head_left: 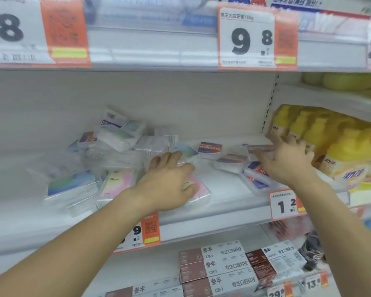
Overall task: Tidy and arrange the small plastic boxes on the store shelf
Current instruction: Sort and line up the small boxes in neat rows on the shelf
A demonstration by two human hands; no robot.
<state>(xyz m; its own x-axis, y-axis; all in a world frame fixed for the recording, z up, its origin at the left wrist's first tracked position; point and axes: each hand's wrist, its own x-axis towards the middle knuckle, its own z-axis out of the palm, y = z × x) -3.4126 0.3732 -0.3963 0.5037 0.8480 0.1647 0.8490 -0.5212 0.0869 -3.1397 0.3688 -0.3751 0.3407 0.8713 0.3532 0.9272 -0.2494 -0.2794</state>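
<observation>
With the left hand (169, 181) resting flat on a pink box (198, 189) and the right hand (287, 161) pinching a red-labelled box (260, 150) mid-shelf (223, 202), I'd square each one gently, avoiding the leaning pile (116, 142).

Motion blur smears the heap of small plastic boxes (116, 151), so their print cannot be read and their count cannot be told. The left hand (169, 181) covers most of a pink box (198, 187). The right hand (287, 161) hides the box edge under its fingers. The yellow bottles (330, 146) run off the right edge, labels blurred.
</observation>
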